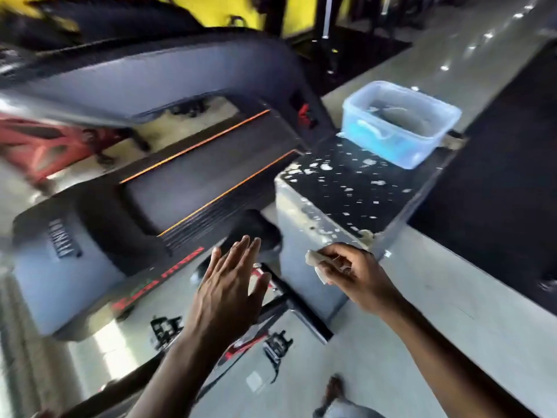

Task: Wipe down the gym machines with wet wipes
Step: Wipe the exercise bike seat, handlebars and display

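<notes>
My right hand (352,273) pinches a crumpled wet wipe (316,262) near the black box (355,188); my left hand (229,282) hovers, fingers straight, by the treadmill (150,188).

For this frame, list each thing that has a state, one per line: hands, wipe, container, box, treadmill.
left hand: open, fingers straight, holding nothing
right hand: gripping the wipe
wipe: crumpled in the right hand
plastic container: lidless, upright on the box, blue contents inside
box: black top heavily chipped
treadmill: blurred, nobody on it

Crumpled pale wet wipe (316,262) — beside dark treadmill (156,188), blurred.
</notes>
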### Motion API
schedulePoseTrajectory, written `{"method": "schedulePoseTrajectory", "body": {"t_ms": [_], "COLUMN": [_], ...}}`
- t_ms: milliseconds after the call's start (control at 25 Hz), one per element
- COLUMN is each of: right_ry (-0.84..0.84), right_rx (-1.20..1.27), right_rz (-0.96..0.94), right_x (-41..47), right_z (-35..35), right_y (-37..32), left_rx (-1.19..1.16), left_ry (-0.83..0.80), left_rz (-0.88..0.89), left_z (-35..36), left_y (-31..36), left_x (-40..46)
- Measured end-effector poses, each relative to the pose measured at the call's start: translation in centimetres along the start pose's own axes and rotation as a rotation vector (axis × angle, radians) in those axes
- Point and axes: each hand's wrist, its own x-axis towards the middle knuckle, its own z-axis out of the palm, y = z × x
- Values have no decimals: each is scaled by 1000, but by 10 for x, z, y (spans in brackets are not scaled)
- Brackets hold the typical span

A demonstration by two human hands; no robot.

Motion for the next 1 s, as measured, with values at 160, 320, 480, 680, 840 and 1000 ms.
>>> {"method": "schedulePoseTrajectory", "body": {"t_ms": [160, 320, 480, 680, 840, 1000], "right_ry": [182, 312, 552, 830, 870, 816], "right_rx": [-18, -92, -138, -103, -168, -164], "right_rz": [146, 250, 422, 594, 698, 747], "right_x": [-14, -31, -82, -113, -113, -88], "right_z": [-91, -158, -219, -324, -420, -540], "right_y": [51, 85, 131, 224, 285, 344], "left_rx": [-102, -266, -346, -382, -369, -359], "left_ry": [-80, -210, -483, -654, -749, -790], "left_rz": [223, 391, 484, 607, 658, 612], "left_z": [53, 121, 190, 297, 371, 417], "left_y": [88, 166, 251, 380, 494, 584], "left_x": [90, 152, 197, 297, 375, 468]}}
